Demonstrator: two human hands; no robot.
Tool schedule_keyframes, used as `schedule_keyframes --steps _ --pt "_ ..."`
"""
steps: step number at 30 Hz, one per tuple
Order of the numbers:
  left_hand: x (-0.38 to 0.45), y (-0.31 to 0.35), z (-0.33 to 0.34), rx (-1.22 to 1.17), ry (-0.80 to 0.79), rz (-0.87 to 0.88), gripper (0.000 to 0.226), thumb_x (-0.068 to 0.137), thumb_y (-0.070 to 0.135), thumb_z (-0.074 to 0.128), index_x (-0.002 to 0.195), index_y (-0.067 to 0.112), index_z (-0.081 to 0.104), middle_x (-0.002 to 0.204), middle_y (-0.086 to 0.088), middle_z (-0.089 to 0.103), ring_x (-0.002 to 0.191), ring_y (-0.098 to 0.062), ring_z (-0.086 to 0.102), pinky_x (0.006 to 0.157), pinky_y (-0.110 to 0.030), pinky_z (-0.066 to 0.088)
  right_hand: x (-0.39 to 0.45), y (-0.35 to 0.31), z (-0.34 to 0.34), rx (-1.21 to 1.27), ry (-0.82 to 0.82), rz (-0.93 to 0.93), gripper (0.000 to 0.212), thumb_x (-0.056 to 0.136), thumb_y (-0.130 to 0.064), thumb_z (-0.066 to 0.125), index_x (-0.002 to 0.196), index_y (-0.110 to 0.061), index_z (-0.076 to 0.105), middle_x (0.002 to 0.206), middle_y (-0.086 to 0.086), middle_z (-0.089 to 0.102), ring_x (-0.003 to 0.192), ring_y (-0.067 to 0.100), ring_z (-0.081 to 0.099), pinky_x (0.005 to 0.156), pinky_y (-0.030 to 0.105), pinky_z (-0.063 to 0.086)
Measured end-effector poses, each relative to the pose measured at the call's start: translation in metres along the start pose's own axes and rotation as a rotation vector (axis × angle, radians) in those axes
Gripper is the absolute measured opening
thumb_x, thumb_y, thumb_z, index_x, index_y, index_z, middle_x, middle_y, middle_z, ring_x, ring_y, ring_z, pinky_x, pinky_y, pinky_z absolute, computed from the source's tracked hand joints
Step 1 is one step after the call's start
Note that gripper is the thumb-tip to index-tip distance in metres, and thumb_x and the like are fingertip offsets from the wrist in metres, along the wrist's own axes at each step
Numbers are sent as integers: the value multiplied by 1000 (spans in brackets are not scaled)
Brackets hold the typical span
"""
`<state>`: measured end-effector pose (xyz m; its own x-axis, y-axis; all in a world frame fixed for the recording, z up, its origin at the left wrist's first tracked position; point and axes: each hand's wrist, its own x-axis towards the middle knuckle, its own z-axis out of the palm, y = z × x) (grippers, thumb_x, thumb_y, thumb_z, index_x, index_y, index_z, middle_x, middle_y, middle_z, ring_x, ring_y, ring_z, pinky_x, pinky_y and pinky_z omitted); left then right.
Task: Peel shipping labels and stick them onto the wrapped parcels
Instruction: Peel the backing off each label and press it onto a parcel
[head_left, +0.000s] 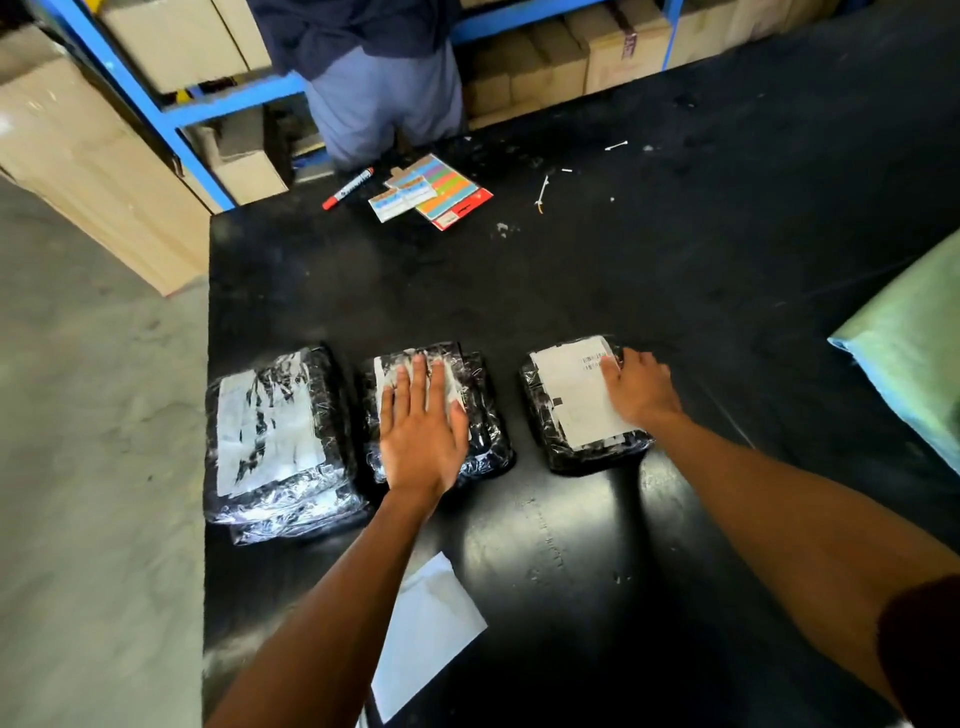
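Labels (576, 389) run lengthwise away; left hand (422, 434) and right hand (641, 387) press them flat-fingered.

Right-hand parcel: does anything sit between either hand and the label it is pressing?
Nothing visible does. The right hand lies directly on the right parcel's label; the left hand lies flat on the middle parcel's label.

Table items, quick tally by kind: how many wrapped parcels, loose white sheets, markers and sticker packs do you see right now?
Wrapped parcels: 3, at left, middle and right; a further one may lie under the left parcel
Loose white sheets: 1
Markers: 1
Sticker packs: 2, a colourful one and a smaller one
Total: 7
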<state>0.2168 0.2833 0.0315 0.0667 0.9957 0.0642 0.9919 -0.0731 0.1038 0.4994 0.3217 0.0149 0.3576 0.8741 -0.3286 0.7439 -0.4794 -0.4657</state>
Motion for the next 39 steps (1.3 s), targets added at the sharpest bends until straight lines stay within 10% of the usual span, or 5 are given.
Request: schedule_keyframes --steps 5,11,21,30,39 --pt "-1 -3 -5 -43 -76 16 65 97 47 3 157 21 5 165 -3 -1 152 -21 -5 124 -44 0 -28 -11 15 -170 48 -60 62 102 -39 32 154 -9 16 160 14 22 144 36 24 112 50 27" --pt "-58 -10 -9 -82 -37 14 64 98 47 13 157 24 7 164 4 2 152 -17 -1 123 -46 2 -105 -24 50 -288 210 -486 38 88 -23 57 124 -15 59 144 12 45 132 32 42 106 46 34" --pt "-245 -119 15 -480 165 -321 46 86 29 35 112 15 70 117 -6 69 106 -29 66 94 -42 51 -247 -79 143 -89 -425 -814 23 91 -21 51 110 -23 63 106 0 70 96 25 68 80 35 53" --pt "-329 -162 45 -339 -165 -554 101 72 78 -23 155 23 -3 156 12 -16 145 -11 -19 117 -39 -15 -327 -97 206 -22 -602 -470 35 84 -48 67 101 -17 65 116 2 71 94 22 72 76 29 59" --pt "-330 -165 38 -322 -236 -558 60 105 39 19 155 23 -10 161 8 -18 149 -18 -17 117 -42 -17 -336 -100 215 98 -516 -311 40 84 -30 74 116 -13 58 125 9 65 110 29 66 85 33 56"
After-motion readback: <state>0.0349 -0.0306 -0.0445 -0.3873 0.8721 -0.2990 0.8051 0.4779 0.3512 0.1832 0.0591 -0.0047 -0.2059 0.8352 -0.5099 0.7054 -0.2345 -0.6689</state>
